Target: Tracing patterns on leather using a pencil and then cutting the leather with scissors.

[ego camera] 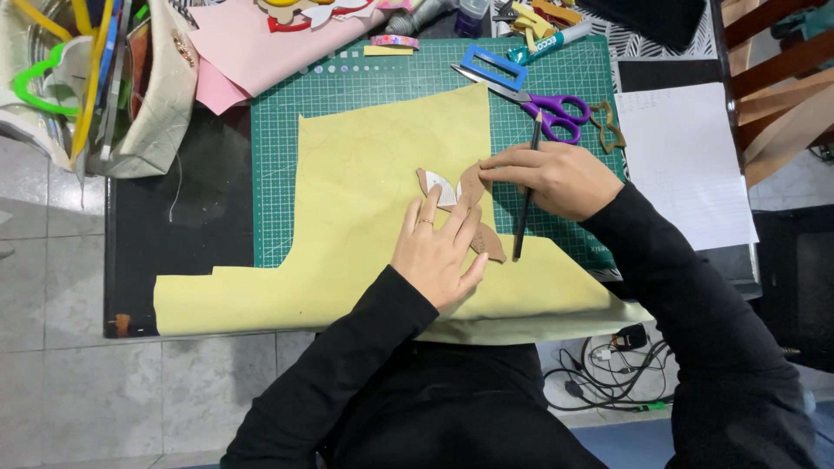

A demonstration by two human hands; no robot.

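A pale yellow sheet point(365, 182) lies over a green cutting mat point(400, 78) on a black table. On the sheet rests a brown cardboard template point(473, 187) with a white patch. My left hand point(439, 247) presses flat on the template, fingers spread, a ring on one finger. My right hand point(560, 178) holds a dark pencil point(527, 187) upright-slanted, tip down near the template's right edge, while its fingertips touch the template's top.
Purple-handled scissors point(543, 108), a blue rectangular frame point(493, 65) and a marker point(552, 42) lie at the mat's far right. Pink sheets point(261, 43) sit at the back. A cloth bag of tools point(113, 78) stands at left. White paper point(682, 161) lies right.
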